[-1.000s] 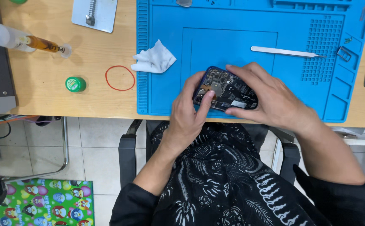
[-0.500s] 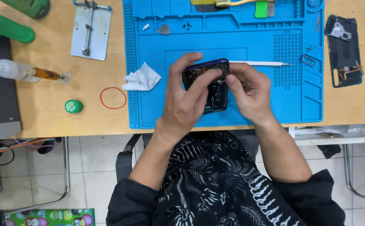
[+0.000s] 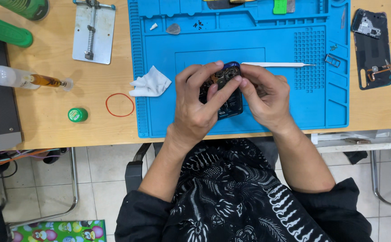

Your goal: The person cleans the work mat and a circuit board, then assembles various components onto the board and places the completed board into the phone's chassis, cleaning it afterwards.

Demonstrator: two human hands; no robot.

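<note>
An opened dark-blue phone [image 3: 229,96] with bare circuit parts showing is held upright over the blue work mat [image 3: 182,112]. My left hand [image 3: 200,105] wraps around its left side, fingers curled over the top. My right hand [image 3: 265,96] grips its right side, fingertips pressing at the upper edge. Most of the phone is hidden by my fingers. White tweezers [image 3: 276,64] lie on the mat just beyond my right hand.
A crumpled white wipe [image 3: 151,83] lies on the mat's left part. On the wooden desk are a red rubber band [image 3: 119,105], a green cap [image 3: 77,114], a syringe with amber fluid [image 3: 25,79], a metal holder plate [image 3: 93,32] and a phone back cover [image 3: 372,49].
Both hands turned the phone from lying slanted to upright and shifted it up the mat. The camera view moved toward the desk's far side.
</note>
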